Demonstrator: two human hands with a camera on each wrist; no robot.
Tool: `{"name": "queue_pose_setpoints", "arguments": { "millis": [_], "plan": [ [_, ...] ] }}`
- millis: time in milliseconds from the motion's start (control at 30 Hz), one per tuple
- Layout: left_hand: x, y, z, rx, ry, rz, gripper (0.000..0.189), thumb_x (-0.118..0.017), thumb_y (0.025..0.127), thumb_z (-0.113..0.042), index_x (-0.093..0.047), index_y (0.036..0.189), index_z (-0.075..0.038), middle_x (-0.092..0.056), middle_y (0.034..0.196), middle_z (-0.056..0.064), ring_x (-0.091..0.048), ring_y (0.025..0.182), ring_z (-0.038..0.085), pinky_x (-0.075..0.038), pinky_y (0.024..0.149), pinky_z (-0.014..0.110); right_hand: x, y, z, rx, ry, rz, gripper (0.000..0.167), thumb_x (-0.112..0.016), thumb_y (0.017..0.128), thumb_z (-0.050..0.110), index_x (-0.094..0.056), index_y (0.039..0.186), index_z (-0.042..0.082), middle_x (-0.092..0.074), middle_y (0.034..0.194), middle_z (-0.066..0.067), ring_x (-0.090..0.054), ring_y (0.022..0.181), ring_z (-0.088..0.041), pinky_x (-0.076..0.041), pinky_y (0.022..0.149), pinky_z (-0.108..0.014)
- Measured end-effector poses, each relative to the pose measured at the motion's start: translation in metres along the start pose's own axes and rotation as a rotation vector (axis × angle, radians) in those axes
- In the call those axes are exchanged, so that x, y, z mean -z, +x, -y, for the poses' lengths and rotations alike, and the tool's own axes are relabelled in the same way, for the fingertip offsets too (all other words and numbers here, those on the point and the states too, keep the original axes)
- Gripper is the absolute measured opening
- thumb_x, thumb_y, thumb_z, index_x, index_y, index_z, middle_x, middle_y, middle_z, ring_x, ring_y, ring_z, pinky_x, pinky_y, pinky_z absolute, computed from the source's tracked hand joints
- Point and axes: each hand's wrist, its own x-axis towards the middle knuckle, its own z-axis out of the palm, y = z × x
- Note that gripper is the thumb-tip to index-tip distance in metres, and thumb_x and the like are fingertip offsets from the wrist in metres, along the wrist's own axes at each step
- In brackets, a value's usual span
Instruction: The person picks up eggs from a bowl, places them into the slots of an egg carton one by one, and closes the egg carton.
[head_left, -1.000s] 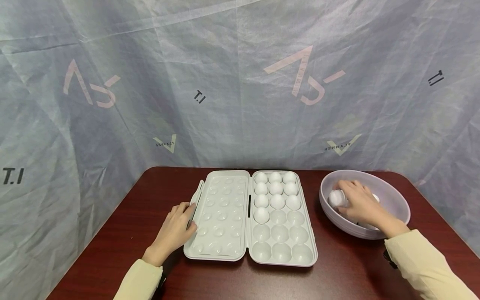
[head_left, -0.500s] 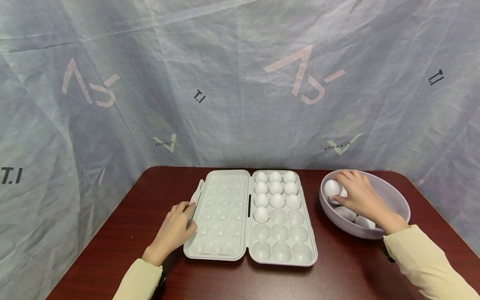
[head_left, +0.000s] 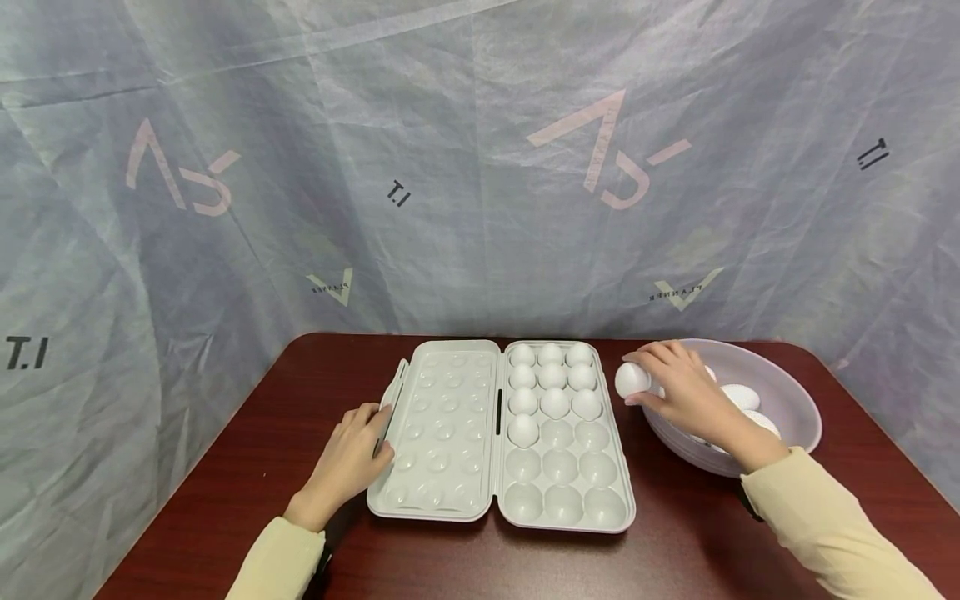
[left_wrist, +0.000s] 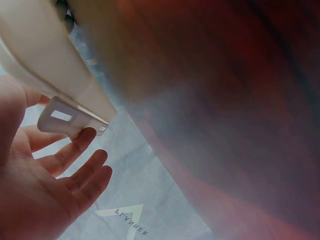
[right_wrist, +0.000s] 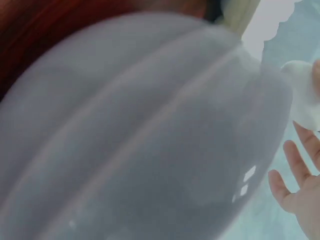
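Above the table, just left of the bowl's rim, my right hand (head_left: pixel 686 392) pinches a white egg (head_left: pixel 632 381) between thumb and fingers. The purple bowl (head_left: pixel 802 408) under that hand holds several more white eggs (head_left: pixel 741 397), partly hidden by it. An egg carton lies unfolded, its cupped half (head_left: pixel 562 503) to the right of its flat lid (head_left: pixel 442 433). Eggs fill the carton's three far rows, and one egg (head_left: pixel 523 430) sits at the left of the fourth row. My left hand (head_left: pixel 348 454) rests at the lid's left edge, its fingers touching the latch flap (left_wrist: pixel 70 119).
The carton stands on a dark red wooden table (head_left: pixel 247 467), whose far edge meets a hanging grey-blue cloth (head_left: pixel 465 208) with printed letters. In the right wrist view the bowl's wall (right_wrist: pixel 150 135) fills most of the picture.
My right hand has lifted an egg from the bowl and carried it left past the rim, uncovering other eggs in the bowl. The left hand has stayed in place.
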Motion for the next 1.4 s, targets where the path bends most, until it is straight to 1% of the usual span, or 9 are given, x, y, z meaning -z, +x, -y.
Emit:
{"name": "queue_pose_setpoints", "arguments": {
  "millis": [167, 367, 567, 767, 1000, 1233, 1400],
  "plan": [
    [0.000, 0.000, 0.000, -0.004, -0.002, -0.004, 0.045, -0.060, 0.075, -0.009, -0.058, 0.118, 0.003, -0.056, 0.109, 0.018, -0.053, 0.100, 0.038, -0.044, 0.076, 0.048, -0.013, 0.002, 0.010, 0.055, 0.019, 0.016, 0.050, -0.079, 0.063, 0.022, -0.061, 0.106, 0.004, -0.059, 0.100, -0.008, -0.049, 0.095, -0.027, -0.033, 0.076, -0.043],
    [-0.001, 0.001, 0.000, -0.009, 0.000, -0.011, 0.045, -0.060, 0.075, -0.009, -0.059, 0.118, 0.003, -0.057, 0.108, 0.018, -0.053, 0.100, 0.038, -0.044, 0.076, 0.048, -0.026, 0.005, 0.025, 0.089, 0.056, 0.063, 0.048, -0.080, 0.061, 0.019, -0.062, 0.104, 0.006, -0.058, 0.101, -0.003, -0.048, 0.096, -0.022, -0.033, 0.079, -0.040],
    [-0.002, 0.000, 0.001, -0.003, 0.002, -0.004, 0.045, -0.060, 0.075, -0.010, -0.058, 0.118, 0.003, -0.057, 0.108, 0.018, -0.053, 0.100, 0.039, -0.045, 0.076, 0.049, -0.036, 0.008, 0.038, 0.127, 0.049, 0.093, 0.049, -0.080, 0.059, 0.020, -0.062, 0.102, 0.007, -0.058, 0.100, -0.002, -0.048, 0.097, -0.022, -0.035, 0.081, -0.041],
    [-0.001, 0.000, 0.000, -0.001, 0.002, -0.003, 0.046, -0.060, 0.075, -0.009, -0.058, 0.119, 0.003, -0.057, 0.108, 0.018, -0.053, 0.100, 0.039, -0.044, 0.077, 0.049, -0.046, 0.011, 0.049, 0.136, 0.049, 0.117, 0.048, -0.082, 0.058, 0.023, -0.061, 0.099, 0.010, -0.058, 0.097, 0.000, -0.048, 0.097, -0.021, -0.035, 0.083, -0.042],
    [-0.002, 0.000, 0.000, 0.001, 0.005, -0.002, 0.046, -0.061, 0.074, -0.010, -0.058, 0.119, 0.003, -0.057, 0.108, 0.017, -0.053, 0.100, 0.039, -0.044, 0.077, 0.048, -0.059, 0.013, 0.058, 0.162, 0.000, 0.127, 0.048, -0.083, 0.056, 0.029, -0.060, 0.095, 0.013, -0.058, 0.094, 0.002, -0.048, 0.095, -0.020, -0.036, 0.082, -0.040],
    [-0.002, -0.001, 0.001, 0.000, 0.003, 0.001, 0.045, -0.060, 0.075, -0.010, -0.058, 0.119, 0.002, -0.057, 0.109, 0.018, -0.053, 0.101, 0.039, -0.044, 0.077, 0.048, -0.069, 0.011, 0.061, 0.169, -0.007, 0.141, 0.049, -0.083, 0.056, 0.034, -0.059, 0.093, 0.013, -0.057, 0.092, 0.002, -0.049, 0.095, -0.021, -0.037, 0.082, -0.041],
    [-0.001, -0.001, 0.000, 0.003, 0.002, 0.003, 0.045, -0.060, 0.075, -0.010, -0.058, 0.119, 0.002, -0.056, 0.109, 0.018, -0.053, 0.101, 0.039, -0.044, 0.077, 0.048, -0.074, 0.010, 0.062, 0.156, -0.033, 0.178, 0.050, -0.081, 0.056, 0.038, -0.060, 0.094, 0.013, -0.057, 0.092, 0.001, -0.049, 0.096, -0.022, -0.038, 0.082, -0.042]
  ]
}}
